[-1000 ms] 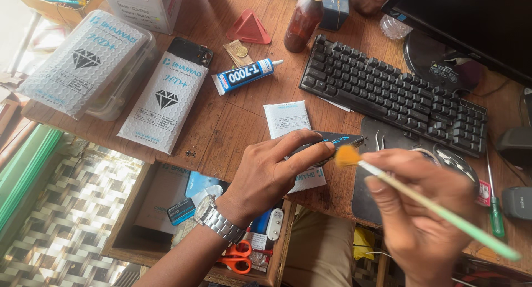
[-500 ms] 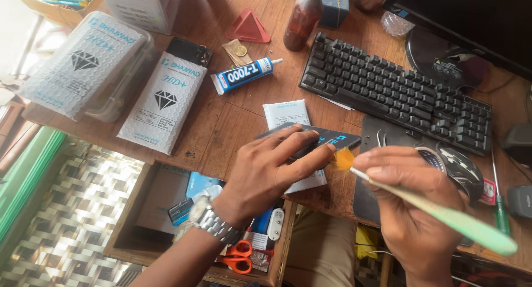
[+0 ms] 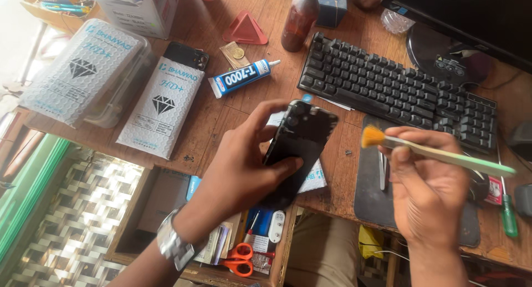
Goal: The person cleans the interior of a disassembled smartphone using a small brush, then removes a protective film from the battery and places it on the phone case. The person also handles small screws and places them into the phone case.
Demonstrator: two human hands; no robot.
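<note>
- The left hand (image 3: 244, 170) is clamped on a black phone (image 3: 302, 140), thumb across its lower face and fingers curled round the far edge, holding it tilted just above the bench (image 3: 221, 121).
- The right hand (image 3: 429, 190) is closed round a pale green brush (image 3: 438, 152); its orange bristle tip points toward the phone, just beside it but not touching.
- Under the right hand lies a dark mat (image 3: 368, 193); beyond its knuckles sits a black keyboard (image 3: 396, 90).
- Beyond the left hand lie a blue-and-white glue tube (image 3: 241, 77) and a white flat packet (image 3: 160, 107).
- Below the left wrist, an open drawer holds orange-handled scissors (image 3: 241, 259).
</note>
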